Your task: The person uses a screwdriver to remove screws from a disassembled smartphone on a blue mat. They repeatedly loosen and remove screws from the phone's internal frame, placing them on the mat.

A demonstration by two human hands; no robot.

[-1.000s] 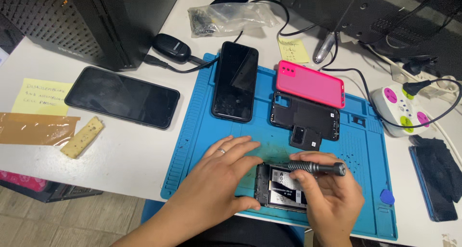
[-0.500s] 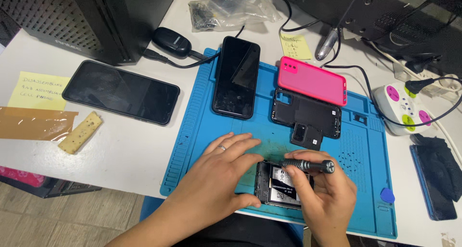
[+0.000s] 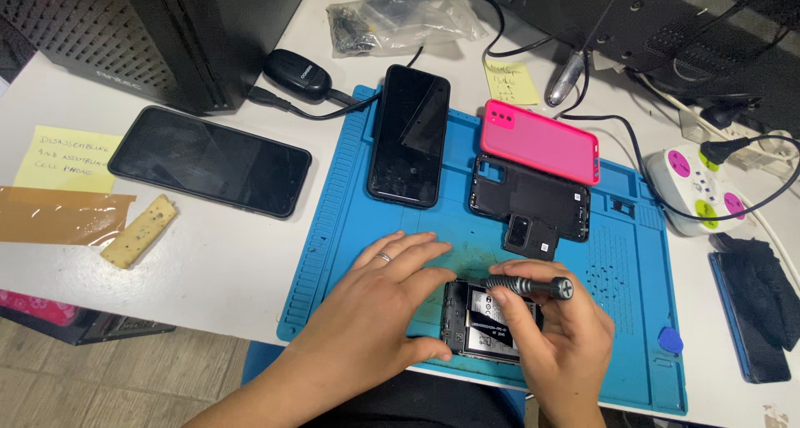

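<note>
The opened black phone body with its exposed internals and white-labelled battery [image 3: 490, 321] lies flat on the blue silicone repair mat [image 3: 350, 228], at the mat's 6 o'clock edge, between the two hands.

Left hand [image 3: 379, 303]: palm down, fingers spread and nearly flat, resting on the mat and touching the phone body's left edge at its 9 o'clock side. It pins the body rather than gripping it. A ring shows on one finger.

Right hand [image 3: 562, 332]: fingers curled closed around the black precision screwdriver with a knurled metal collar [image 3: 533, 287]. The tool lies almost level, cap end toward 3 o'clock, tip toward 9 o'clock over the phone body's upper edge. Whether the tip sits in a screw cannot be told.

Other items on the mat: a black smartphone lying screen up [image 3: 410, 135] at 12 o'clock from the left hand; a black plastic inner frame with camera cut-out [image 3: 531, 201] at 12 o'clock from the right hand; a bright pink phone case [image 3: 540, 141] overlapping the frame's upper edge; a small blue triangular pick [image 3: 670, 340] at 3 o'clock from the right hand.

Off the mat, on the white table [image 3: 208, 253]: a second black smartphone [image 3: 210, 160] at 10 o'clock, a yellow sticky note [image 3: 68, 158] just left of it.
</note>
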